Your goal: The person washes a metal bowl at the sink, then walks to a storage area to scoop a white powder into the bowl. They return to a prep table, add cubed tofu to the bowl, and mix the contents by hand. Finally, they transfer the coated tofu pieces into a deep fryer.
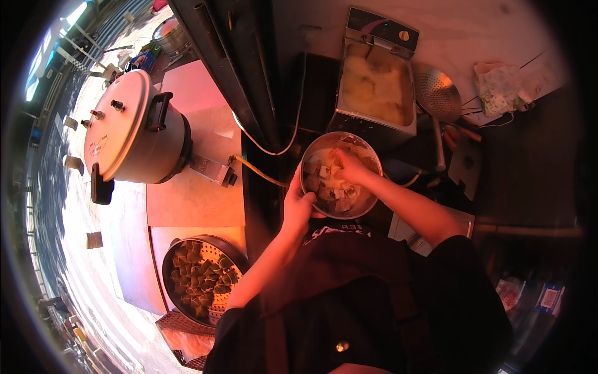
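A round metal bowl (372,206) is held in front of my body, just on the near side of a deep fryer. Blocky food pieces (324,187) lie in it, with a pale, wet coating around them. My left hand (298,202) grips the bowl's left side, thumb over the rim and fingers round the outside wall. Reaching over the right rim, my right hand (350,167) is down among the pieces inside the bowl. Its fingers are curled, and their tips are partly hidden, so what they pinch cannot be made out.
Beyond the bowl stands the deep fryer (412,118) with cloudy yellowish oil. A perforated skimmer (437,93) lies to its right, near a plastic bag (501,87). On the left are a large pressure cooker (134,134) and a steamer pan (240,252) of dark wrapped bundles. A yellow hose (261,172) runs near my left hand.
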A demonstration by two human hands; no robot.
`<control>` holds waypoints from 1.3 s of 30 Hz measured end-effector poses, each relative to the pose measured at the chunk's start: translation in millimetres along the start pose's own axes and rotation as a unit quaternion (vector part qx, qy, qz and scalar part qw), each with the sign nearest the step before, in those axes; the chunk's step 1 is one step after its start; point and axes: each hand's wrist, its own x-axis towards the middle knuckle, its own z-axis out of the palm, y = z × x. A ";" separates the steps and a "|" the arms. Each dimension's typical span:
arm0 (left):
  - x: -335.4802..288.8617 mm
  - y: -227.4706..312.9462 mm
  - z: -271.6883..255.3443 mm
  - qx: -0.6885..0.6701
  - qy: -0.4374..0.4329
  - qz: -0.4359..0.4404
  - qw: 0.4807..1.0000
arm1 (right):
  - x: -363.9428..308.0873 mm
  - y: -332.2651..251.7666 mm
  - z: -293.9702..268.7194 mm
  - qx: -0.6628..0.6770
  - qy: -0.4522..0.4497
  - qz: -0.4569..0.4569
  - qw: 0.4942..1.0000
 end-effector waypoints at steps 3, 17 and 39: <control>0.4 0.1 -5.1 -0.030 -0.003 0.000 1.000 | -7.4 -13.0 -13.8 -0.075 -0.025 0.061 0.995; 5.7 1.5 -3.9 -0.003 -0.039 0.012 0.999 | -16.2 -18.8 7.4 -0.203 0.088 -0.025 0.975; 18.4 -2.7 3.6 -0.012 -0.044 -0.003 0.999 | -7.6 11.6 -15.9 0.143 -0.129 0.117 0.974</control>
